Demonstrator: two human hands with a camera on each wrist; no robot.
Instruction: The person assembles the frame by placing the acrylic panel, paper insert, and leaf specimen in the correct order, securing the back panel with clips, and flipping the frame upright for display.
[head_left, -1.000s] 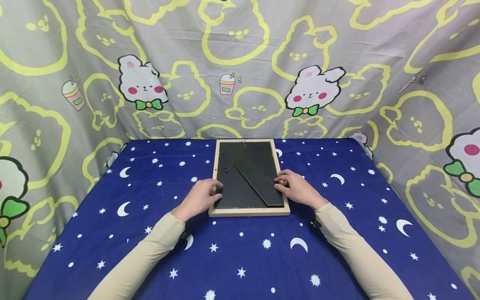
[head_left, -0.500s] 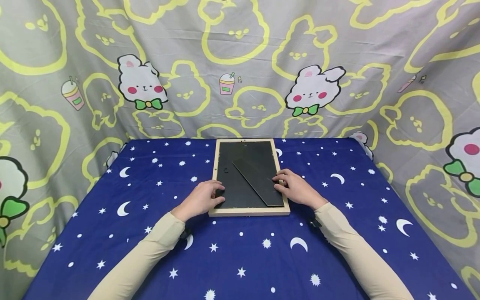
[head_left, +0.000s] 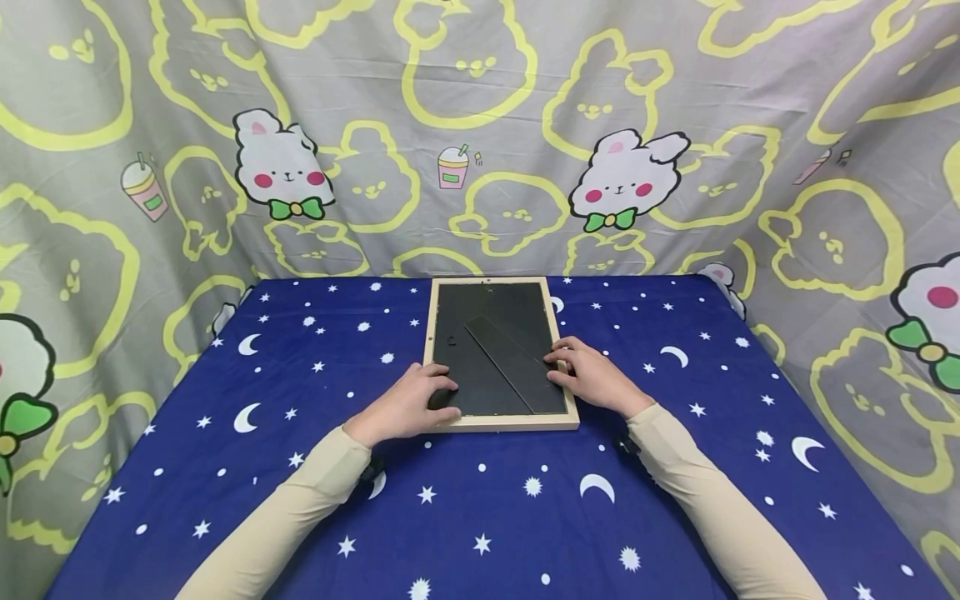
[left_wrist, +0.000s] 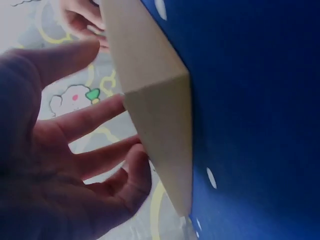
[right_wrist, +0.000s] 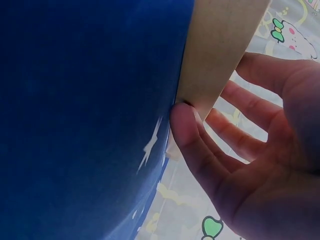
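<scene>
While the back faces up, the wooden picture frame [head_left: 498,423] lies flat on the surface [head_left: 187,467], near the middle of its far edge, long sides running from near to far. Inside the pale rails sits a black backing board [head_left: 495,300]; a black easel strut [head_left: 519,364] lies folded on it diagonally, wide end toward the frame's near right corner. Left hand [head_left: 408,402]: at the frame's near left corner, grip apart, fingertips over the board's margin, thumb by the near rail. Right hand [head_left: 597,379]: at the right rail, grip apart, thumb and fingertips spaced over the rail's inner edge; right wrist view shows a bent finger against the rail's outer side. Neither grip appears clamped. Both arms wear beige sleeves [head_left: 693,471]. Surface covering: dark blue cloth [head_left: 480,508], white moons and stars. Beyond the far edge: grey curtain [head_left: 517,150] with yellow outlines and white rabbits.
</scene>
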